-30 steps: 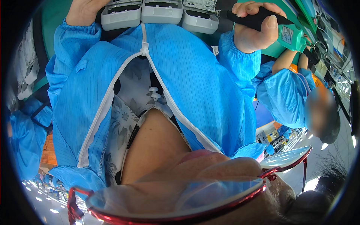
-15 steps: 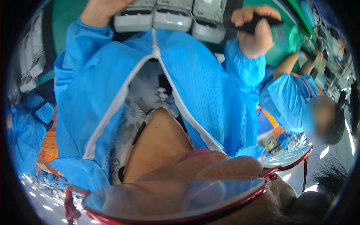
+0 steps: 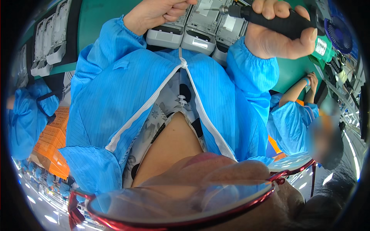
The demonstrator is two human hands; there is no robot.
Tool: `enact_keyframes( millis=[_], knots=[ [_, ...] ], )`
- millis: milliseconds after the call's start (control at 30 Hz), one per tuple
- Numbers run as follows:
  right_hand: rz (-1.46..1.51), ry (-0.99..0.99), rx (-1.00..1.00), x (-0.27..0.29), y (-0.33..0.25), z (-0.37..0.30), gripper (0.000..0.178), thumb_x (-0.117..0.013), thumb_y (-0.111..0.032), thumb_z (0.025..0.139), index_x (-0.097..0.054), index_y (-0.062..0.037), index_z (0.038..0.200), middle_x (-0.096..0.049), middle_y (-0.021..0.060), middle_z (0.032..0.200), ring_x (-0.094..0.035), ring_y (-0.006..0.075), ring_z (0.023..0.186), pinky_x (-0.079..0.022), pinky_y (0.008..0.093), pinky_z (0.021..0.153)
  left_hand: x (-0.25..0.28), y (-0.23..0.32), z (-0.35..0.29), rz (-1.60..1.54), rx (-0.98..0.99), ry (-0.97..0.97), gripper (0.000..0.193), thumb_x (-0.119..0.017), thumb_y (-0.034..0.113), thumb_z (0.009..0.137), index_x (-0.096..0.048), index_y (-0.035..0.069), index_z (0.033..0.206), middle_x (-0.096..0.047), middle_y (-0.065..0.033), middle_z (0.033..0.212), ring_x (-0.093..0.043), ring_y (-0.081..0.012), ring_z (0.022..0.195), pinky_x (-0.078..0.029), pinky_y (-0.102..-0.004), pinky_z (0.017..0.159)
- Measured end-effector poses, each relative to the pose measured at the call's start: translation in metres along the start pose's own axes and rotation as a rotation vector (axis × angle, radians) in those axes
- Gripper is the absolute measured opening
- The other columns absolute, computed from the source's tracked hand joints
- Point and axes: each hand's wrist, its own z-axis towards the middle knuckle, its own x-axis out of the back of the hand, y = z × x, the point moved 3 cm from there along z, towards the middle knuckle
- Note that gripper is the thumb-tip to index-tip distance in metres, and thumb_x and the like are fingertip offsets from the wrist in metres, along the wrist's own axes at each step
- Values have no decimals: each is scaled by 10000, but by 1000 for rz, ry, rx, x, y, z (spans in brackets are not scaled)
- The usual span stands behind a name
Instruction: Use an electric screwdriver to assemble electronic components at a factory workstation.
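My right hand (image 3: 279, 32) is wrapped around a black electric screwdriver (image 3: 269, 19), whose thin bit points left. Close to the bit's tip, my left hand (image 3: 162, 13) has its fingers curled and pinched together. Anything between those fingertips is cut off by the upper edge or too small to make out. Beneath both hands, several pale grey plastic housings (image 3: 198, 40) stand side by side against my blue smock, their open inner sides showing metal and frame parts. The bit hangs over these housings; whether it touches one I cannot tell.
More grey housings (image 3: 50, 40) lie on the green bench (image 3: 102, 23) at left. Past my right hand are a green labelled object (image 3: 323, 48) and a purple fan (image 3: 339, 34). Co-workers in blue sit at either side, one with hands together (image 3: 312, 81). An orange crate (image 3: 52, 142) stands at left.
My right hand has turned and moved right, so the screwdriver now shows clearly with its bit to the left. My left hand has shifted right, toward the bit. The whole view has swung slightly.
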Motion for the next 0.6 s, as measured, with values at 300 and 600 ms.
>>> enact_keyframes(
  millis=[300,600],
  knots=[
    [73,30,-28,-24,22,10,455,-534,-488,1010,-615,-76,1186,-600,102,819,-542,216,663,-484,398,635,-3,1,-4,82,-19,11,372,-498,323,1114,-644,2,994,-411,50,684,-322,-68,559,-251,-235,484],
    [61,35,-25,-22,22,4,457,-532,-491,1010,-628,-80,1186,-602,106,821,-539,217,659,-479,400,631,-3,-7,-6,109,-56,-27,404,-498,363,1111,-651,26,949,-371,52,637,-307,-68,551,-250,-237,493]
  ],
)
